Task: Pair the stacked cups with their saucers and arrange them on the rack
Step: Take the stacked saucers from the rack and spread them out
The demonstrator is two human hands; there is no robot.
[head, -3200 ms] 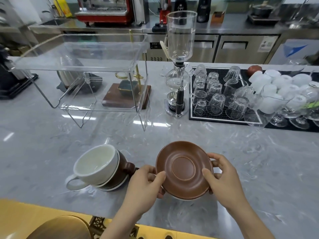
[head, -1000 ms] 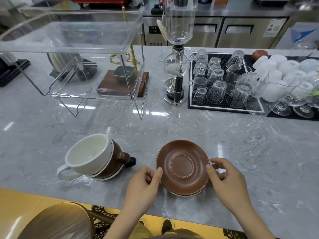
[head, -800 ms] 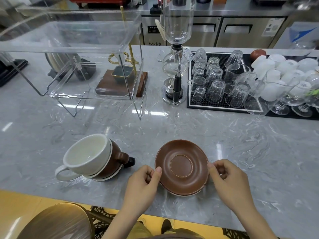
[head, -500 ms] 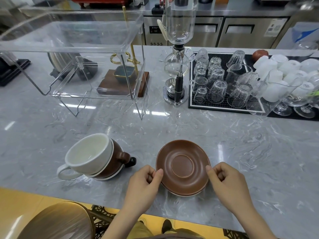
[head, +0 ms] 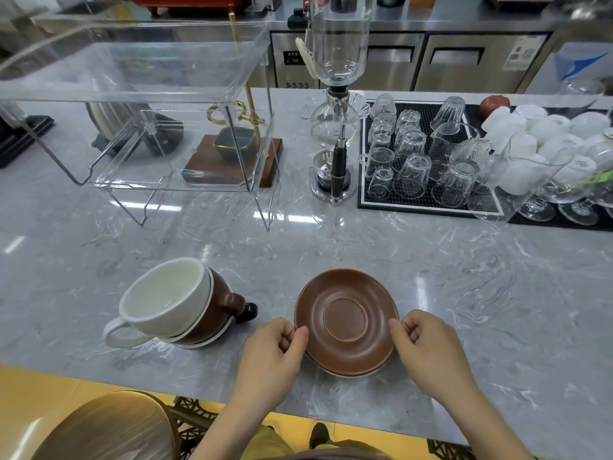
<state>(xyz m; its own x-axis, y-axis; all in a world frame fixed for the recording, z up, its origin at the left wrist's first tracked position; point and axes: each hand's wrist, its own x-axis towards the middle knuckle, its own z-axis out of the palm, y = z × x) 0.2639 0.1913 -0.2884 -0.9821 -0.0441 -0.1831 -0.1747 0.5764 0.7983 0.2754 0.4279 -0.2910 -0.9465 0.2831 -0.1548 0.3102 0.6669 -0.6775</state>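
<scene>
Brown saucer point(head: 346, 322) sits near the front edge of the grey marble counter point(head: 464, 277), about mid-width, on top of at least one more saucer whose pale rim point(head: 351, 376) peeks out underneath; how many are stacked, cannot tell. Left hand point(head: 270, 355) curled, thumb and forefinger pinching the saucer's left rim. Right hand point(head: 428, 351) curled the same way, fingertips on the right rim; whether it grips the top saucer only or the stack, cannot tell. Left of the saucers, also near the front edge, stacked cups point(head: 179, 303) lie tilted: white cup point(head: 162, 295) nested in a brown cup point(head: 219, 310), mouths facing up-left, white handle toward the front-left, brown handle pointing right, just beside a small black piece point(head: 250, 312). A pale rim shows beneath the cups. Clear acrylic rack point(head: 139, 104) stands toward the back-left of the counter, well apart from cups and saucers, both tiers bare. Siphon coffee maker point(head: 336, 104) at back centre, black mat point(head: 428, 204) with upturned glasses point(head: 413, 161) to the back right, white cups point(head: 537, 134) beyond it at the right edge. Stool seat point(head: 102, 429) below the front edge.
</scene>
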